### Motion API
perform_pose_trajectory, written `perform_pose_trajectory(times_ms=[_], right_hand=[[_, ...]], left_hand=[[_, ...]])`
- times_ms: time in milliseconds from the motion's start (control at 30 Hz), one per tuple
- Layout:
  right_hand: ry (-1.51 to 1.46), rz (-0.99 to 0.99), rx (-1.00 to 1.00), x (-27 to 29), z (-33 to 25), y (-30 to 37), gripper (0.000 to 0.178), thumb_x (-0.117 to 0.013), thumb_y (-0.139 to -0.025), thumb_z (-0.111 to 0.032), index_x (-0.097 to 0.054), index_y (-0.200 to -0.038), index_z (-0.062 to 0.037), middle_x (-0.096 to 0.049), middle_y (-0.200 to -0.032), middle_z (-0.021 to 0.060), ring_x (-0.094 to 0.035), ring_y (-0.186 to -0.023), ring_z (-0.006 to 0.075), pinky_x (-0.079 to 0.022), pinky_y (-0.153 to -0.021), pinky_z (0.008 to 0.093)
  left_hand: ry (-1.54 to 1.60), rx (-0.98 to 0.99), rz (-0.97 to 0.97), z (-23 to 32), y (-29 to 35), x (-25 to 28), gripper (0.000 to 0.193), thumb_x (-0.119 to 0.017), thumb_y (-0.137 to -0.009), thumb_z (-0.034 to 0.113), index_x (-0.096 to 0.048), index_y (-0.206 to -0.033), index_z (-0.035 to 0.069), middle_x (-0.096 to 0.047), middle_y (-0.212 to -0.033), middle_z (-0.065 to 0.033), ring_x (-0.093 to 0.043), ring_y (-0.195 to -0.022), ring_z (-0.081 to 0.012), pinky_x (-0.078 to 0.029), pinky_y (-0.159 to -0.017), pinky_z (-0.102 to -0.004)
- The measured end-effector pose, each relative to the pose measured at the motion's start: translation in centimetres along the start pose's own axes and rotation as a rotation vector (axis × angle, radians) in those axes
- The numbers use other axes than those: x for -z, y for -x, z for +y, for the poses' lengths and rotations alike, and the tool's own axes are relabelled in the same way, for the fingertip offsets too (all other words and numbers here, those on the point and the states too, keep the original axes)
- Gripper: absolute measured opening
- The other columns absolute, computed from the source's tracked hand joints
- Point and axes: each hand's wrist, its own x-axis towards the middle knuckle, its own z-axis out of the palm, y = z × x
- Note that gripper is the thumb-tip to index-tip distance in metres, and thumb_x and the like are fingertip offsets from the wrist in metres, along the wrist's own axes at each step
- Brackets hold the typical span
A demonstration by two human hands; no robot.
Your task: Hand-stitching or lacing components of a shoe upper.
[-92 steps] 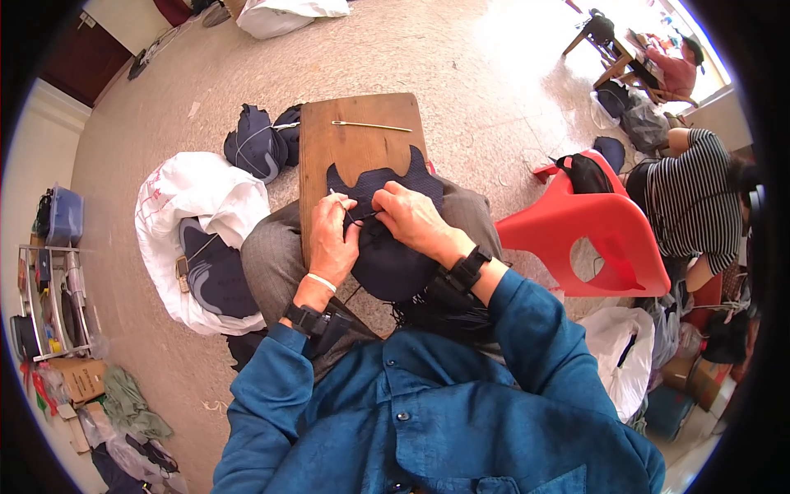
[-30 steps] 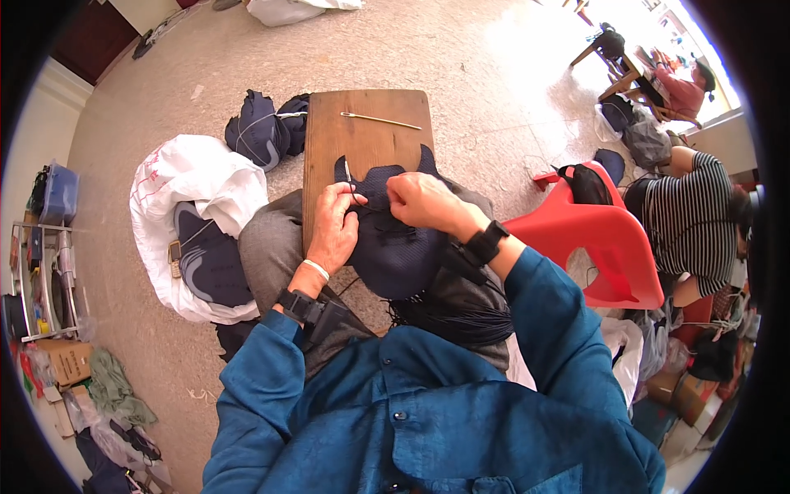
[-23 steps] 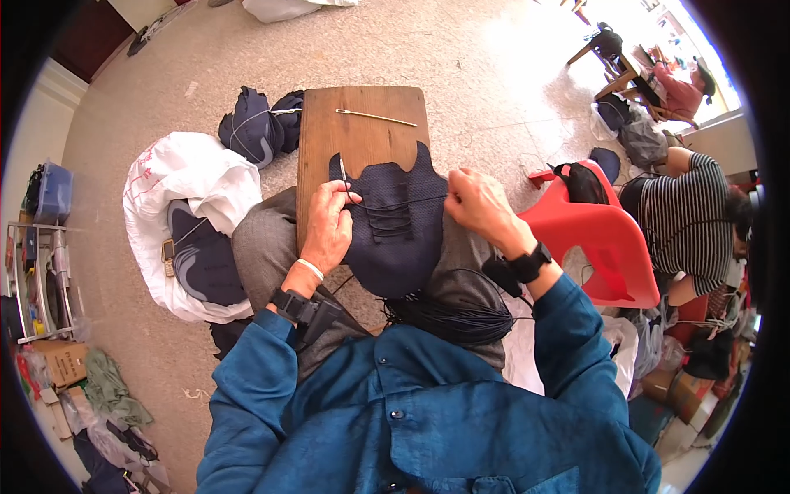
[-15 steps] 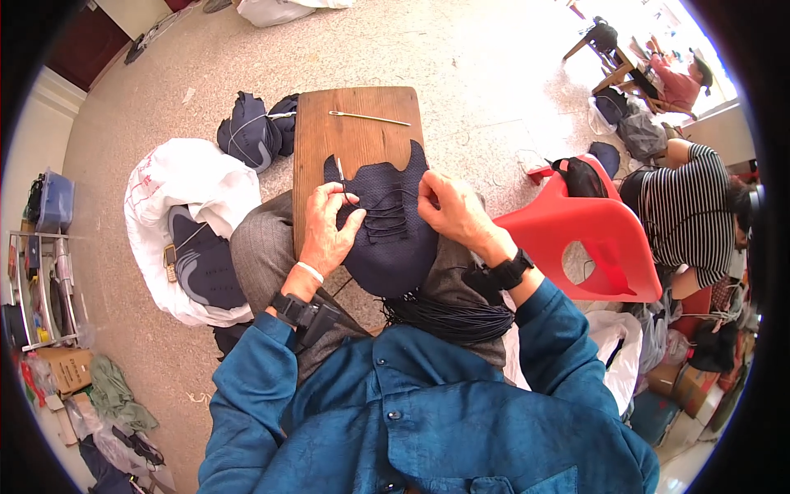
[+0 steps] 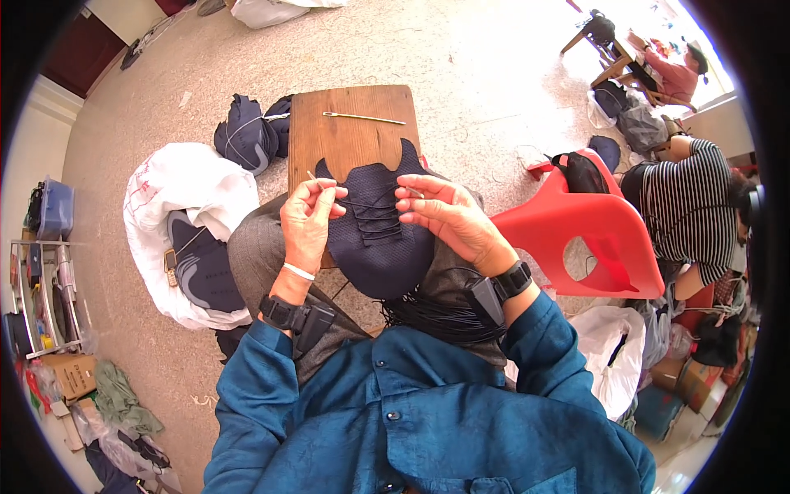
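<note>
A dark navy knit shoe upper (image 5: 380, 267) lies over my lap and the near end of a small wooden bench, with black lace (image 5: 380, 229) zigzagging across its middle. My left hand (image 5: 308, 222) is at its left edge, thumb and fingers pinched on a thin needle (image 5: 311, 174) whose tip sticks out above them. At the right edge, my right hand (image 5: 444, 212) has its fingers bent around a small slim piece that I cannot make out. A larger metal needle (image 5: 364, 118) rests apart on the wooden bench (image 5: 350, 148).
A bundle of black laces (image 5: 444, 321) lies across my lap. On the left stands a white sack (image 5: 152, 239) with more uppers; tied uppers (image 5: 245, 136) lie beside the bench. A red plastic chair (image 5: 535, 218) is on the right, near a person in stripes (image 5: 687, 193).
My left hand has shifted slightly left, and its needle now tilts above the fingertips. My right hand has turned and moved left, its fingers more spread. The upper has shifted slightly left.
</note>
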Motion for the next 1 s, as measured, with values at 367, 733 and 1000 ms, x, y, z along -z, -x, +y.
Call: perform_pose_trajectory(times_ms=[367, 733, 1000], right_hand=[[0.598, 0.155, 0.193, 2.1, 2.7, -2.2, 0.011, -0.06, -0.099, -0.008, -0.069, -0.103, -0.003, -0.064, -0.078, 0.0034, -0.06, -0.068, 0.0109, -0.049, -0.062, 0.0252], [1.473, 0.185, 0.659, 2.2, 3.2, -2.3, 0.005, -0.063, -0.089, -0.004, -0.061, -0.094, -0.0029, -0.061, -0.089, 0.0184, -0.065, -0.082, 0.0403, -0.053, -0.07, 0.0481], [1.585, 0.218, 0.567, 2.2, 3.4, -3.1, 0.006, -0.063, -0.087, -0.005, -0.06, -0.091, -0.0037, -0.058, -0.088, 0.0201, -0.064, -0.08, 0.0425, -0.053, -0.069, 0.0506]], left_hand=[[-0.827, -0.626, 0.311, 1.8, 0.8, -2.1, 0.032, -0.069, -0.085, 0.002, -0.063, -0.117, 0.001, -0.065, -0.103, -0.0105, -0.06, -0.104, -0.0277, -0.047, -0.094, -0.0415], [-0.963, -0.627, -0.106, -2.5, 0.1, -3.8, 0.012, -0.074, -0.082, 0.012, -0.07, -0.093, 0.011, -0.062, -0.099, -0.0026, -0.058, -0.097, -0.0249, -0.041, -0.092, -0.0406], [-0.94, -0.535, -0.086, -2.6, -0.8, -4.1, 0.018, -0.077, -0.08, 0.015, -0.074, -0.098, 0.015, -0.06, -0.097, -0.0012, -0.056, -0.097, -0.0232, -0.038, -0.091, -0.0402]])
